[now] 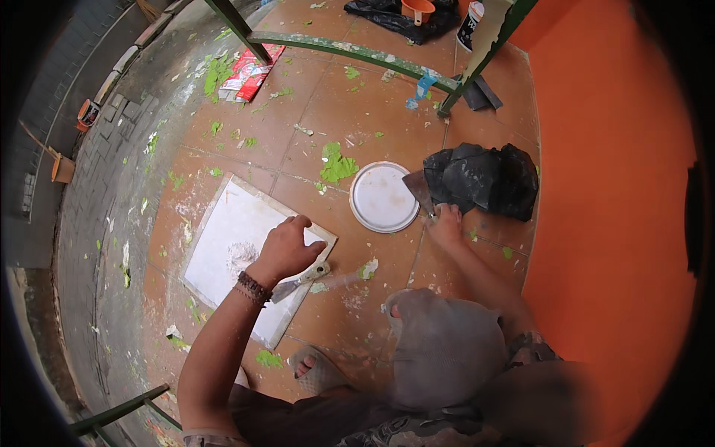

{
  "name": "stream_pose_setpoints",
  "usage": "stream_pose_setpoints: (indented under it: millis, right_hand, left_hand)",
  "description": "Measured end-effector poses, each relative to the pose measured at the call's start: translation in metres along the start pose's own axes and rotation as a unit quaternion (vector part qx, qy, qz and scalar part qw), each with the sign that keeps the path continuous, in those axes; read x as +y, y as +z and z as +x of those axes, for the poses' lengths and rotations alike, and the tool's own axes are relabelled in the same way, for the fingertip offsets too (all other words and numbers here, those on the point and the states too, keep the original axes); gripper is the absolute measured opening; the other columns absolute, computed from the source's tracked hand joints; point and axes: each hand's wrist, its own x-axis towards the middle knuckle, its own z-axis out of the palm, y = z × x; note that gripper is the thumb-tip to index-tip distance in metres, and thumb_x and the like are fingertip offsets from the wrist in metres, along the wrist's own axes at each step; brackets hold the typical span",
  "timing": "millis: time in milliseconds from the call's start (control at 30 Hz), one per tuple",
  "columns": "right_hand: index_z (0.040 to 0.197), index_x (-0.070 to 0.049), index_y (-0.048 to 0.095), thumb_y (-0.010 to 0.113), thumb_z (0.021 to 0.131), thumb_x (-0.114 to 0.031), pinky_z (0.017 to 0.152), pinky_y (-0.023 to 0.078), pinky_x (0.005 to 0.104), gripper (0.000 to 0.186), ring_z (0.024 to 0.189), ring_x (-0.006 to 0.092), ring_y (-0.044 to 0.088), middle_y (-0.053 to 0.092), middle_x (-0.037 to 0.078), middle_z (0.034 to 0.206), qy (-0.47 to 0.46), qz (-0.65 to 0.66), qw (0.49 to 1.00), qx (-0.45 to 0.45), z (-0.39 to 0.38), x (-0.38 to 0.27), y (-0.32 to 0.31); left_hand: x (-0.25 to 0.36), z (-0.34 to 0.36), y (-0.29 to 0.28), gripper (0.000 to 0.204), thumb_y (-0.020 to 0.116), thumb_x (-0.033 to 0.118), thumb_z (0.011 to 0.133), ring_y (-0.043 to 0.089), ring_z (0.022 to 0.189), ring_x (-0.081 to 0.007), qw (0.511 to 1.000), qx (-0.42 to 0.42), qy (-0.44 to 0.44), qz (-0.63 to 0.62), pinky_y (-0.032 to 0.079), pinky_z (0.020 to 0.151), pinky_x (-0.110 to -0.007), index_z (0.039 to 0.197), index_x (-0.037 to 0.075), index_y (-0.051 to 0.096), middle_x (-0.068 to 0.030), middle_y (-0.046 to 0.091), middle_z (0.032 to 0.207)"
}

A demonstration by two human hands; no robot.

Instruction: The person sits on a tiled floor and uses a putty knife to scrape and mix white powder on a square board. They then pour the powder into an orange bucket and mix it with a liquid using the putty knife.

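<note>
My right hand (446, 225) is closed round the handle of a putty knife (419, 190), its wide blade pointing up-left over the rim of a round white lid (381, 195). Beside that blade sits a crumpled black plastic bag (484, 179). My left hand (289, 249) hovers over a white square board (223, 223), thumb held away from the bent fingers and nothing seen in it. A pile of whitish powder (242, 255) lies on the board next to my left wrist. Just below the hand a second putty knife (316, 272) rests across the board's right edge.
Green paint flakes (339, 162) litter the brown tiles. A green metal frame (350, 51) spans the far side, near a red-and-white packet (252, 74) and a paint bucket (471, 26). An orange wall (611, 223) bounds the right; my sandalled foot (316, 369) is near the board.
</note>
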Motion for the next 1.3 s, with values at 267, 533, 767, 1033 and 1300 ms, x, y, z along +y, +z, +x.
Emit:
stream_pose_setpoints:
  millis: [267, 533, 767, 1033, 1300]
  right_hand:
    - [0.1, 0.004, 0.057, 0.058, 0.089, -0.02, 0.087, 0.046, 0.0476, 0.027, 0.097, 0.0439, 0.057, 0.059, 0.027, 0.101, -0.058, 0.152, 0.986, 0.023, 0.011, -0.022, 0.006]
    - [0.09, 0.006, 0.057, 0.049, 0.095, -0.027, 0.081, 0.049, 0.0425, 0.034, 0.088, 0.033, 0.062, 0.063, 0.021, 0.089, 0.076, 0.454, 0.887, -0.039, 0.036, -0.037, 0.025]
    - [0.103, 0.004, 0.055, 0.051, 0.099, -0.034, 0.076, 0.056, 0.0365, 0.039, 0.089, 0.026, 0.068, 0.066, 0.017, 0.096, 0.178, 0.57, 0.782, -0.176, 0.029, -0.042, -0.02]
    - [0.091, -0.005, 0.048, 0.068, 0.09, -0.013, 0.067, 0.059, 0.0348, 0.021, 0.08, 0.0241, 0.07, 0.064, 0.012, 0.09, 0.162, 0.568, 0.78, -0.208, 0.005, -0.04, -0.007]
    - [0.096, -0.001, 0.054, 0.068, 0.09, -0.025, 0.059, 0.053, 0.0318, 0.028, 0.065, 0.0148, 0.063, 0.059, 0.004, 0.064, 0.16, 0.377, 0.888, -0.208, -0.019, -0.044, -0.005]
  left_hand:
    - [0.01, 0.12, 0.141, 0.071, 0.075, 0.03, 0.077, 0.052, 0.119, -0.0407, 0.937, 0.107, -0.135, -0.305, 0.04, 0.103, -0.045, 0.128, -0.01, 0.047, -0.03, 0.054, 0.125]
    - [0.05, 0.118, 0.148, 0.049, 0.069, 0.006, 0.077, 0.059, 0.101, -0.0371, 0.747, 0.231, -0.133, -0.61, 0.046, 0.091, -0.039, 0.121, -0.005, 0.052, -0.0202, 0.061, 0.105]
    - [0.072, 0.059, 0.162, 0.037, 0.06, -0.008, 0.069, 0.057, 0.095, -0.0332, 0.912, 0.376, 0.135, -0.093, 0.044, 0.08, -0.043, 0.102, 0.007, 0.066, -0.0129, 0.059, 0.103]
    - [0.01, 0.046, 0.233, 0.036, 0.058, 0.001, 0.074, 0.041, 0.132, -0.0411, 0.954, 0.251, 0.164, -0.008, 0.03, 0.11, -0.052, 0.11, -0.002, 0.061, -0.0216, 0.05, 0.134]
    - [0.0, 0.031, 0.222, 0.033, 0.064, 0.009, 0.081, 0.049, 0.12, -0.039, 0.93, 0.355, 0.083, -0.041, 0.037, 0.102, -0.052, 0.111, -0.002, 0.059, -0.0228, 0.054, 0.123]
